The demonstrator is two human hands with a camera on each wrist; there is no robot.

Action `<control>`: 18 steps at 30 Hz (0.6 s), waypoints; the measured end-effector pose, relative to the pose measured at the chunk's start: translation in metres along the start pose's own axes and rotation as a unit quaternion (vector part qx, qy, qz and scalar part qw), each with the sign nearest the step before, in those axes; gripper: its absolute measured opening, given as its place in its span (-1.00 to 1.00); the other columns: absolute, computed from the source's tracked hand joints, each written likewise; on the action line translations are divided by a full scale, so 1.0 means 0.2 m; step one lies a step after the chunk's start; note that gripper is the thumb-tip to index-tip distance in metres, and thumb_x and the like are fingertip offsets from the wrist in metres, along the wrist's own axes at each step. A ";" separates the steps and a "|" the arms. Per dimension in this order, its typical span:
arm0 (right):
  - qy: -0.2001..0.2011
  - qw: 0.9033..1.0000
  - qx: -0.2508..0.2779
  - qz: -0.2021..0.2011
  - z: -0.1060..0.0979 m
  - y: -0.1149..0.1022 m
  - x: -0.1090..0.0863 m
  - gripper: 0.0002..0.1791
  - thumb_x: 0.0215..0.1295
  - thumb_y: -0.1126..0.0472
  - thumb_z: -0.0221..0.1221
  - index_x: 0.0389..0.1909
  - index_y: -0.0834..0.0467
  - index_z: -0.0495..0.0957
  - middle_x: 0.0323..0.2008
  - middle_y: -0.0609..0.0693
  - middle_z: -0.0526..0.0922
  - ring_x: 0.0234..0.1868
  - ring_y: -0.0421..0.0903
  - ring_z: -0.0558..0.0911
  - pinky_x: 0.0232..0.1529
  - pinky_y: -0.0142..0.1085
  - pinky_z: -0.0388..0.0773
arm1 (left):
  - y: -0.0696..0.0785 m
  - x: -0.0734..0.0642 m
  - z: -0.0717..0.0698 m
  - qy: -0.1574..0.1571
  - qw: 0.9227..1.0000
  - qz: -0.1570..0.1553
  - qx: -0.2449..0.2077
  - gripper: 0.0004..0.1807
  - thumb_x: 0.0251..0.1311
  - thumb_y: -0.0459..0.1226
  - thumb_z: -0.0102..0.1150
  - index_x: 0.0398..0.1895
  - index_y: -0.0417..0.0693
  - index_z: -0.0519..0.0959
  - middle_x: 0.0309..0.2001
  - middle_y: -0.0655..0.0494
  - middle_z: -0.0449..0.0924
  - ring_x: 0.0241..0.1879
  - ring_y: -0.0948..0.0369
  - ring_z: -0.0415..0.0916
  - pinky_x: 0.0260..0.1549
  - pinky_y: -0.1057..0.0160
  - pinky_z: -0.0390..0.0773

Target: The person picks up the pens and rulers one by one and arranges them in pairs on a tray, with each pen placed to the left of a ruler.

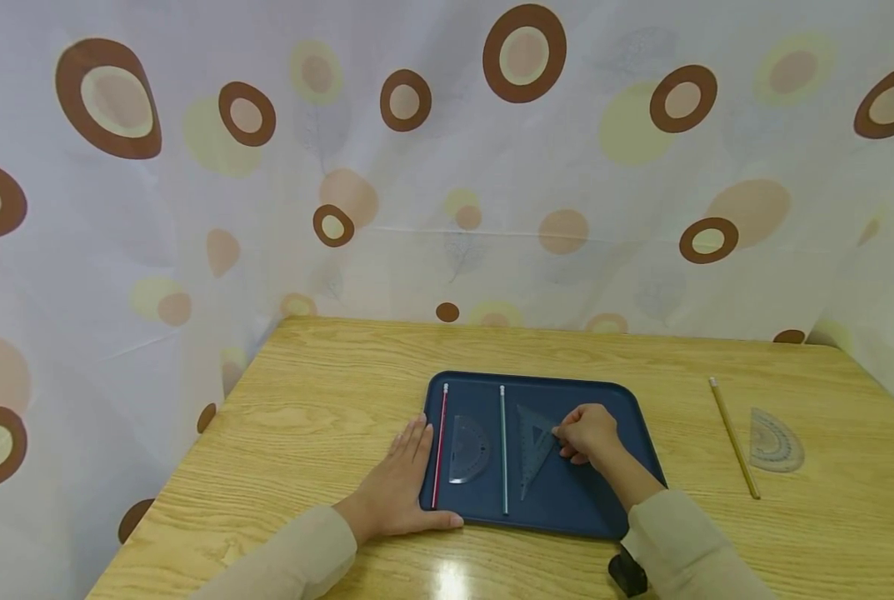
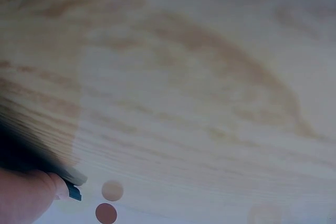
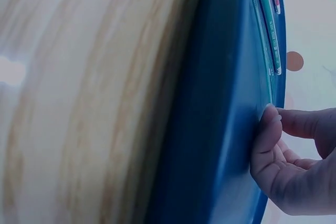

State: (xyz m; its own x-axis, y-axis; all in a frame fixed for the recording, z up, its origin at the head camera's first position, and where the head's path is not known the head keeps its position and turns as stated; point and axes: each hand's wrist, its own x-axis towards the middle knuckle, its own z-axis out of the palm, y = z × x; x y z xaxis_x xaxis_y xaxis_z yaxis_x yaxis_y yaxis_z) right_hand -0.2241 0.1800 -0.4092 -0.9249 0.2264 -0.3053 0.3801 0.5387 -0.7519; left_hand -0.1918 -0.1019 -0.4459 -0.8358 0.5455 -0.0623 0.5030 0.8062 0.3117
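Note:
A dark blue tray (image 1: pixel 577 500) lies on the table. My left hand (image 1: pixel 402 493) rests along its left side with straight fingers, the thumb at the front edge. Inside the tray, from left to right, are a red pencil (image 1: pixel 440 454), a clear protractor (image 1: pixel 467 450), a green pencil (image 1: pixel 503 454) and a clear set square (image 1: pixel 529 463). With thumb and fingertips my right hand (image 1: pixel 591 435) pinches the set square's right corner. In the right wrist view that hand (image 3: pixel 294 156) is over the tray, the green pencil (image 3: pixel 270 24) beyond it.
On the wooden table (image 1: pixel 327 383), right of the tray, a yellow pencil (image 1: pixel 734 437) lies beside another clear protractor (image 1: pixel 776 442). A small black object (image 1: pixel 628 573) is by the right sleeve. A patterned curtain (image 1: pixel 432 167) hangs behind the table and along its sides.

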 end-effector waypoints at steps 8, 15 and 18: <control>-0.002 1.000 -0.005 -0.001 0.00 -0.01 -0.01 -0.90 0.19 0.37 0.16 -0.36 0.36 0.46 -0.59 0.09 0.58 -0.69 -0.20 0.54 -0.64 -0.35 0.54 | 0.01 0.00 -0.01 -0.003 1.000 -0.003 0.001 0.30 -0.12 0.47 -0.04 0.46 -0.22 -0.24 0.49 -0.13 -0.34 0.48 0.00 -0.36 0.41 0.02 -0.05; 0.005 1.000 -0.016 -0.006 -0.01 -0.01 -0.01 -0.91 0.18 0.36 0.17 -0.39 0.33 0.47 -0.60 0.08 0.59 -0.69 -0.19 0.53 -0.64 -0.35 0.52 | 0.01 0.00 -0.01 -0.004 1.000 -0.007 0.003 0.31 -0.13 0.48 -0.05 0.46 -0.21 -0.26 0.49 -0.10 -0.36 0.48 0.03 -0.38 0.42 0.03 -0.07; 0.028 0.999 -0.026 -0.020 -0.01 0.00 -0.02 -0.90 0.17 0.33 0.18 -0.42 0.31 0.50 -0.58 0.09 0.59 -0.66 -0.18 0.53 -0.65 -0.34 0.49 | 0.01 0.00 -0.01 -0.004 1.000 -0.006 0.004 0.32 -0.14 0.48 -0.04 0.46 -0.21 -0.26 0.49 -0.10 -0.36 0.48 0.02 -0.38 0.42 0.03 -0.07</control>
State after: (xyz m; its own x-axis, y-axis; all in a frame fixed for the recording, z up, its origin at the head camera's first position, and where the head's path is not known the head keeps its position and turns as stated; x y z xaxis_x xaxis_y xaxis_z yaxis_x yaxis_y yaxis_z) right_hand -0.2211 0.1811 -0.4063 -0.9384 0.2482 -0.2405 0.3433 0.5897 -0.7310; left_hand -0.1915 -0.1008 -0.4439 -0.8402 0.5374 -0.0726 0.4948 0.8146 0.3027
